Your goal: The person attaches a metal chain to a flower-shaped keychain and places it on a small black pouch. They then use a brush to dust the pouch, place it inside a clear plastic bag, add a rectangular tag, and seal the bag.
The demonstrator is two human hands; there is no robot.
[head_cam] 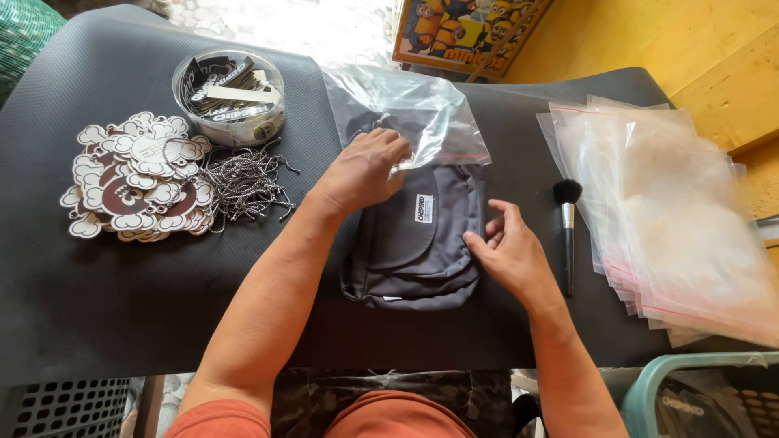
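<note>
A dark grey mat-covered table (97,300) carries everything. At its right lies a fanned stack of clear plastic zip bags with red seal lines (682,219). In the middle sits a small grey fabric bag with a white label patch (414,243), its far end tucked into the mouth of a clear plastic zip bag (414,113) that stretches away from the person. The fabric bag looks soft and light and would sag if lifted by one corner, so its side edges seem the best hold; the plastic looks thin and slippery, best pinched at its open rim. At far left lie a heap of flat cloud-shaped card tags in white and maroon (138,178), a round clear tub of printed labels (230,96) and a tangle of thin speckled cords (243,182). A black-bristled brush (567,231) lies right of the fabric bag. The left hand (365,170) pinches the plastic rim over the fabric bag; the right hand (507,251) rests loosely curled at the bag's right edge.
</note>
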